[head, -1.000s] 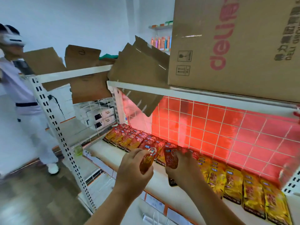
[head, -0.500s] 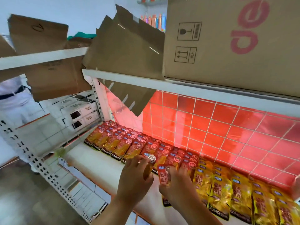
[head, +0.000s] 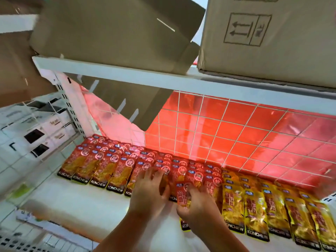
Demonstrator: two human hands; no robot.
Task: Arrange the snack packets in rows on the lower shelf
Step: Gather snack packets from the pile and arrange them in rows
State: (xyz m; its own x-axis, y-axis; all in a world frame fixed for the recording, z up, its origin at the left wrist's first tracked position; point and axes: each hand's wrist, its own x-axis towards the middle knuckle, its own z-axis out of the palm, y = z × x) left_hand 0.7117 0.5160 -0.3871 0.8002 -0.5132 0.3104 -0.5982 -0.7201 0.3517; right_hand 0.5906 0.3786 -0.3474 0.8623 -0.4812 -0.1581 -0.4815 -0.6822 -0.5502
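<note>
Red snack packets (head: 101, 166) lie in overlapping rows along the back left of the white lower shelf (head: 76, 200). Yellow snack packets (head: 272, 206) continue the rows to the right. My left hand (head: 151, 190) lies flat, fingers spread, pressing a red packet down into the row near the middle. Beside it my right hand (head: 198, 210) grips a small stack of red packets (head: 182, 194), held upright above the shelf front; the stack's lower end shows under my wrist.
A red tiled panel behind white wire mesh (head: 236, 135) backs the shelf. The upper shelf edge (head: 145, 77) carries cardboard boxes (head: 269, 37) and loose flaps (head: 116, 30) hanging low. White boxes (head: 36, 131) sit in the neighbouring bay on the left.
The view has dropped and moved closer to the lower shelf. My left hand went from holding a packet in the air to lying flat on the red row; my right hand kept its stack.
</note>
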